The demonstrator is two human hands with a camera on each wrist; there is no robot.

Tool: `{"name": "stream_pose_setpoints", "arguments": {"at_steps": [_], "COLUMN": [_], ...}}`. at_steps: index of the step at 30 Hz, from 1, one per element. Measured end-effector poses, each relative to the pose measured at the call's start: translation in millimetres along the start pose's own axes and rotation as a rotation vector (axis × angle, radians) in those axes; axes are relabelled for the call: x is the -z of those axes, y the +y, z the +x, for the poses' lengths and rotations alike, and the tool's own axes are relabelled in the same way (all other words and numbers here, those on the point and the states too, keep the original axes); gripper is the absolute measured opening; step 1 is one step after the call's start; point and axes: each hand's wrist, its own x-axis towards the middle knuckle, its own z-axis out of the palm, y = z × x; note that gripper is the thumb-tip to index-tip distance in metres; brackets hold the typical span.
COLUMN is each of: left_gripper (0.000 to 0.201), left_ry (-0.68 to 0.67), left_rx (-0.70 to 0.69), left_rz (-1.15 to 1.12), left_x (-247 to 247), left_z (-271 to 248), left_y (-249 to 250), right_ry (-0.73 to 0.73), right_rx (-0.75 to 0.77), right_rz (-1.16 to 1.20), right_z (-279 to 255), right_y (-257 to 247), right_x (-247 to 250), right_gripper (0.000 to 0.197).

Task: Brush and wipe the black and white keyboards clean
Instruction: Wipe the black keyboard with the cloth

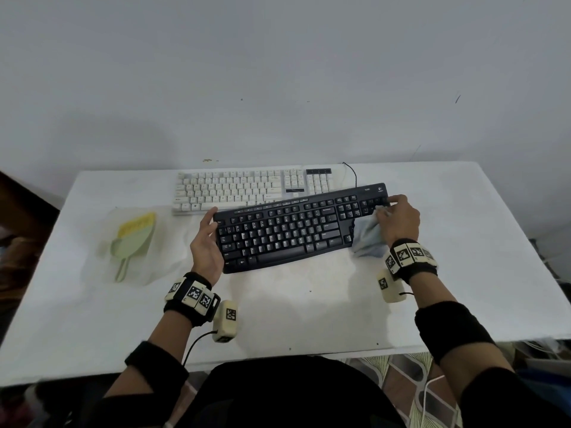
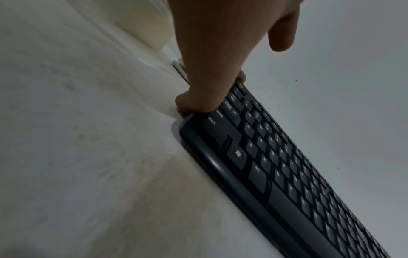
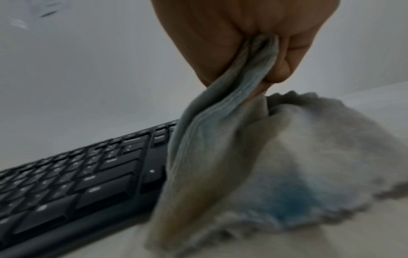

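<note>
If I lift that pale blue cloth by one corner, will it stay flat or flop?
Likely floppy: the pale blue cloth drapes in folds from the right hand beside the black keyboard. Probably light, held by a pinch. Its fuzzy surface should resist slipping.

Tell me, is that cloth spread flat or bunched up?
Bunched: the right hand pinches the cloth into folds; its loose end drapes off the black keyboard.

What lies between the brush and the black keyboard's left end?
In the head view, only the left hand gripping the black keyboard; table beside the brush is bare.
</note>
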Motion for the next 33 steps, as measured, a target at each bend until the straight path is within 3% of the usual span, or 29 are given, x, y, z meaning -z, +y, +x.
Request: {"name": "stream_pose_setpoints", "arguments": {"at_steps": [3,5,12,19,27,33], "left_gripper": [0.043,0.041,0.040,0.049,0.043,0.044], "left_ry": [0.003,0.003,-0.005,0.017,0.017,0.009], "left_rx": [0.001,-0.002,0.006,0.006,-0.009,-0.015], "left_rz": [-0.010,-0.014,-0.028,-0.061,-0.050,-0.043], "left_x": [-0.7,0.2,0.5,5.8,9.5,11.8], "left_z": [0.6,0.8,0.9,1.6,7.1,8.2], "left_y": [0.2,-0.4,0.7,-2.4,-4.2,-6.2], "right_ry": [0.029,-0.037,-0.451,-0.596,-0.522,-0.626], "right_rx": [-0.018,0.055,0.421,0.860,0.791,0.923], "right_rz": [-0.007,0.047,0.121,-0.106,-0.326,-0.349], "right_z": [-11.0,-31.5,-121.0,-175.7,-159.4,-178.1], "right_y": [-19.4,-43.2,-121.9,-168.0,-149.6,-166.8], "right_x": [-5.5,-18.4,-92.8,-145.0,-135.1,-146.6], "right_gripper": [0.030,0.033,0.027,0.015,0.017,0.014]}}
